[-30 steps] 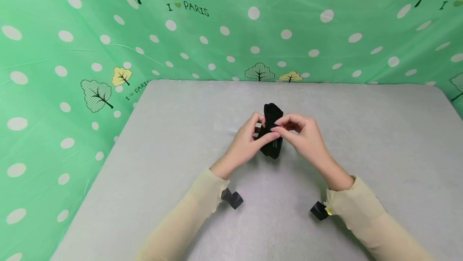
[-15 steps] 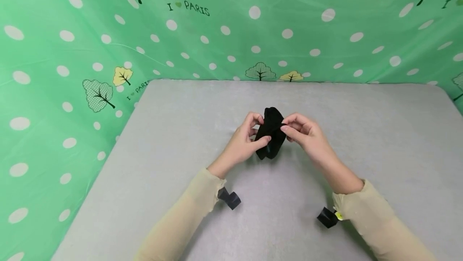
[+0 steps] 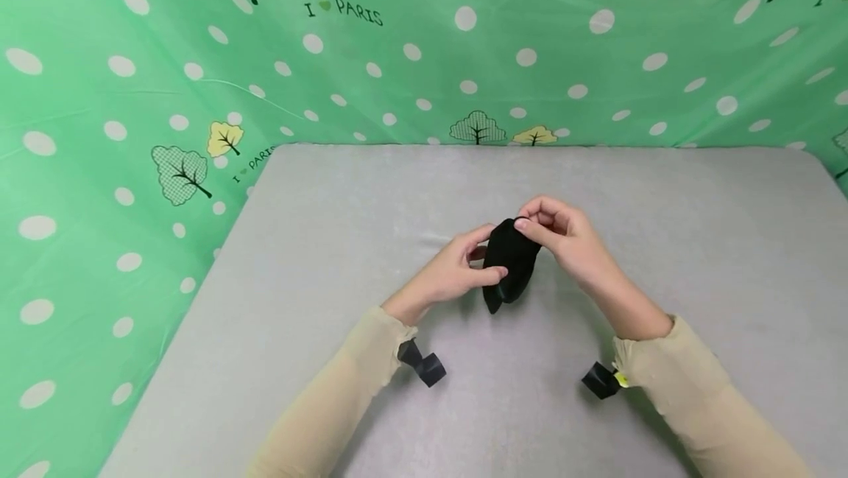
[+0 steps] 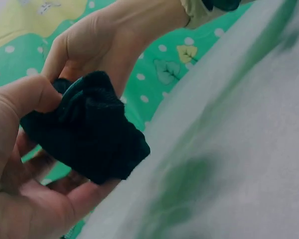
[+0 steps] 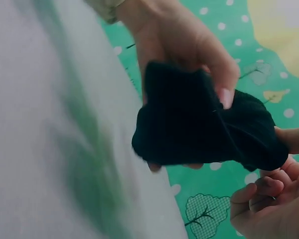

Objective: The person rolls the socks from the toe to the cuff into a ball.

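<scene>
A small black bundle of knitted cloth, like a folded sock [image 3: 509,263], is held just above the grey table [image 3: 318,242] at its middle. My left hand [image 3: 464,272] grips its lower part, thumb on top and fingers underneath. My right hand [image 3: 563,236] pinches its upper end between thumb and fingertips. In the left wrist view the black cloth [image 4: 87,132] lies bunched between my left thumb and palm, with the right hand [image 4: 107,42] behind it. In the right wrist view the cloth [image 5: 199,124] hangs between the left hand [image 5: 184,45] above and my right fingers [image 5: 269,194] below.
The grey table fills the middle of the view, with rounded far corners. A green polka-dot cloth with trees and "I love Paris" print [image 3: 344,14] hangs behind and to the left. Black wrist camera mounts [image 3: 424,364] [image 3: 599,381] sit under both cream sleeves.
The black bundle has tilted and dropped slightly toward me. My right hand has shifted up to its far end, and my left hand has slid down to its near part.
</scene>
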Demonstrator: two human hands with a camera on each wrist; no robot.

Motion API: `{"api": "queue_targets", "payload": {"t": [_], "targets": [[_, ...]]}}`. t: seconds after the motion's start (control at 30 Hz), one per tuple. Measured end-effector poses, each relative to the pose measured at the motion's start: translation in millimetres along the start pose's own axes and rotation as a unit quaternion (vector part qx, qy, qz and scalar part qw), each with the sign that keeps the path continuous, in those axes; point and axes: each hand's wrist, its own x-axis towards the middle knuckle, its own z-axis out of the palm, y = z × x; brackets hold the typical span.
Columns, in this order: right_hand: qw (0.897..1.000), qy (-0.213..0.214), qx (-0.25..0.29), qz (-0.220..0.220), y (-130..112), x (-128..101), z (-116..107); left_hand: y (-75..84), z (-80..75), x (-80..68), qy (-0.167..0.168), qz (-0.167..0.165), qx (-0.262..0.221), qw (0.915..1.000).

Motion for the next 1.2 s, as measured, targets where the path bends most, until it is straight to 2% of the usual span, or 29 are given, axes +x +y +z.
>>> {"api": "queue_targets", "payload": {"t": [0.1, 0.23, 0.37, 0.5, 0.6, 0.67, 0.73, 0.83, 0.9, 0.97, 1.03, 1.1, 1.17, 1.2], "targets": [[0.999, -0.017, 0.044, 0.018, -1.8, 1.9, -2.9, 0.7, 0.3, 0.2, -0.009, 0.022, -0.021, 0.9995], [0.989, -0.052, 0.131, 0.033, -1.0, 4.3, -4.8, 5.4, -0.3, -4.3, 0.006, 0.056, -0.012, 0.9983], [0.972, -0.102, 0.204, 0.050, 3.5, 7.8, -4.6, 12.4, 0.7, -10.0, 0.040, 0.068, 0.026, 0.9965], [0.948, -0.163, 0.261, 0.083, 8.4, 9.8, -5.0, 18.1, 2.4, -14.9, 0.059, 0.099, 0.064, 0.9913], [0.932, -0.199, 0.287, 0.100, 10.5, 10.1, -4.9, 21.4, 2.6, -17.7, 0.062, 0.138, 0.112, 0.9822], [0.928, -0.198, 0.294, 0.112, 10.2, 10.5, -3.6, 22.5, 2.5, -18.2, 0.064, 0.152, 0.146, 0.9754], [0.933, -0.166, 0.293, 0.126, 8.6, 9.9, -2.3, 22.6, 2.2, -17.2, 0.074, 0.151, 0.161, 0.9724], [0.956, -0.081, 0.252, 0.126, 4.6, 7.2, 0.1, 21.2, 1.1, -14.1, 0.111, 0.132, 0.143, 0.9746], [0.974, -0.035, 0.191, 0.119, 2.0, 4.2, 1.3, 20.5, -0.4, -12.0, 0.148, 0.115, 0.110, 0.9761], [0.988, -0.012, 0.106, 0.113, 0.0, 1.4, 2.7, 20.3, -2.1, -10.6, 0.177, 0.104, 0.084, 0.9750], [0.994, -0.005, 0.029, 0.106, -1.1, 0.4, 4.3, 20.4, -3.5, -9.2, 0.197, 0.099, 0.068, 0.9730], [0.994, -0.003, -0.036, 0.100, -1.2, 1.2, 5.7, 19.7, -4.5, -8.3, 0.206, 0.098, 0.055, 0.9722], [0.994, 0.001, -0.061, 0.092, 0.1, 3.2, 6.8, 18.8, -4.8, -8.2, 0.205, 0.098, 0.039, 0.9730], [0.995, 0.003, -0.049, 0.092, 1.4, 4.2, 6.7, 18.3, -4.7, -8.3, 0.206, 0.098, 0.030, 0.9731]]}}
